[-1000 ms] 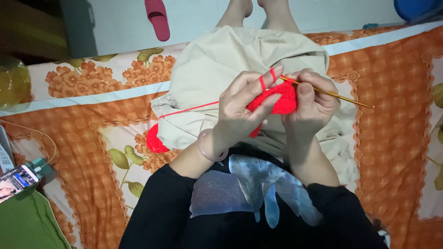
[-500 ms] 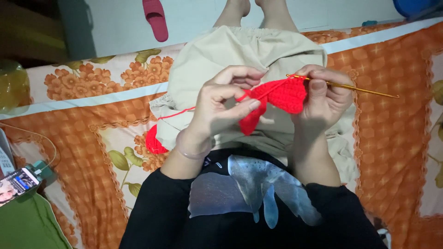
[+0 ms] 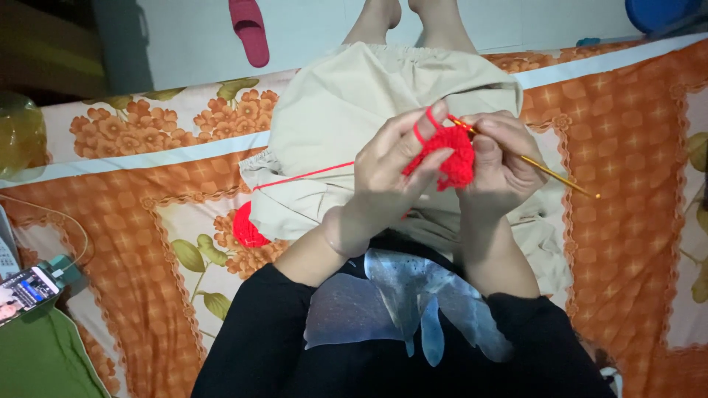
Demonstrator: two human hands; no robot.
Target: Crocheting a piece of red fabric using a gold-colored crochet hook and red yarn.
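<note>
My left hand holds a small red crochet piece, with red yarn looped over its raised forefinger. My right hand grips a thin golden crochet hook whose tip goes into the red piece; the shaft sticks out to the right. A red yarn strand runs left from the hands across my beige trousers down to a red yarn ball beside my left thigh.
I sit on a bed with an orange floral sheet. A phone with a lit screen lies at the lower left on green cloth. A pink slipper lies on the pale floor beyond; a blue object is top right.
Both hands have closed together again: the left hand moved right toward the red piece, the forefinger lifted with yarn over it, and the hook pushed back in.
</note>
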